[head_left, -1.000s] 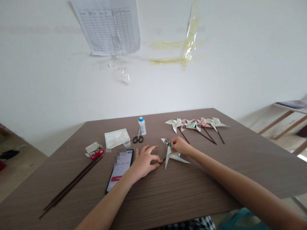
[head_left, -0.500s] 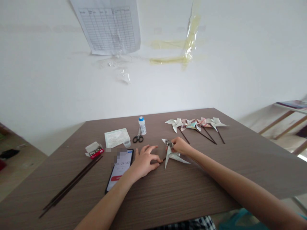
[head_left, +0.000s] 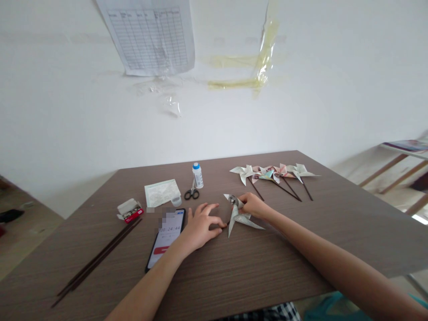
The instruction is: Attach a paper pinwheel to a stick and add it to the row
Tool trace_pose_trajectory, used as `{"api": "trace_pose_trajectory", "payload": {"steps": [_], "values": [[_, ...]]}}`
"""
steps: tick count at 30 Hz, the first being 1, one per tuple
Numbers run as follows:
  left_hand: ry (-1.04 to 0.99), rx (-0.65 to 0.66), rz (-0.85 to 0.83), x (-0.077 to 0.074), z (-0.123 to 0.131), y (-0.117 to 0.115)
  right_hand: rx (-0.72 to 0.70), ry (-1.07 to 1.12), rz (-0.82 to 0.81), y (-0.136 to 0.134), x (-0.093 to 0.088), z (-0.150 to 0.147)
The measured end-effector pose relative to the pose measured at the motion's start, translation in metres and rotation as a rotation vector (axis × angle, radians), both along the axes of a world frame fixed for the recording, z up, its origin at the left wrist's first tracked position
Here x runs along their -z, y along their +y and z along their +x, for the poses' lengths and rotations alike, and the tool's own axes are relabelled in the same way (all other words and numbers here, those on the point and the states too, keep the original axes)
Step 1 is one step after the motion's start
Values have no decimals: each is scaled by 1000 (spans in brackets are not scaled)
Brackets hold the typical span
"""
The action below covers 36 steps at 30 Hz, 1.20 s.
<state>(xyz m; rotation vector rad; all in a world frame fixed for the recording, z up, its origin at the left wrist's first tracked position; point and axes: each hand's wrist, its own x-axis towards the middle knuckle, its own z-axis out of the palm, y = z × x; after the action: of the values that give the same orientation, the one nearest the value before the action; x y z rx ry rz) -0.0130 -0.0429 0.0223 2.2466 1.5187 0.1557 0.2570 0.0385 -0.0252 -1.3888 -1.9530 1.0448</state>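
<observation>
Pinwheel [head_left: 238,216], paper, lies low over the table between both hands, blades splayed, with its center under the right hand [head_left: 253,205]. Right fingers [head_left: 241,200] are closed on the hub, pinching it; the exact grip is partly hidden. Left hand [head_left: 200,226] sits just left of the pinwheel, fingers spread and lightly curved, its forefinger tip at a dark stick [head_left: 228,223] that meets the pinwheel from below. Whether that tip grips the stick, I cannot tell.

Four finished pinwheels [head_left: 274,174] lie in a row beyond the right hand, sticks angled toward the person. Farther left on the table [head_left: 267,276]: phone [head_left: 166,238] showing a timer, just under the left wrist; scissors [head_left: 191,193]; glue bottle [head_left: 197,175], upright; paper packet [head_left: 162,193]; small box [head_left: 129,211]; loose sticks [head_left: 96,263].
</observation>
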Motion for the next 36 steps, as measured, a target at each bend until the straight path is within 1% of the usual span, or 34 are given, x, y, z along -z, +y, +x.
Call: {"api": "trace_pose_trajectory", "payload": {"steps": [4, 8, 11, 15, 18, 22, 27, 32, 36], "values": [[-5, -16, -4, 0, 1, 0, -5, -51, 4, -2, -6, 2], [-10, -23, -6, -1, 1, -1, -26, -123, 99, -3, -8, 3], [-12, -31, -8, 0, 2, -1, -12, -173, 167, -4, -8, 4], [-9, -42, 4, -1, 4, -3, 5, -174, 212, -6, -7, 8], [3, -58, 15, -2, 5, -4, -17, -147, 200, -4, -9, 12], [3, -86, 40, 0, 5, -3, -35, -83, 138, 0, -14, 15], [21, -126, 20, 2, 4, -2, 4, -77, 98, 0, -18, 12], [21, -142, 10, 0, 5, -3, 1, -77, 92, 0, -18, 14], [41, -142, 12, 2, 4, -4, -12, -89, 87, 3, -15, 17]]}}
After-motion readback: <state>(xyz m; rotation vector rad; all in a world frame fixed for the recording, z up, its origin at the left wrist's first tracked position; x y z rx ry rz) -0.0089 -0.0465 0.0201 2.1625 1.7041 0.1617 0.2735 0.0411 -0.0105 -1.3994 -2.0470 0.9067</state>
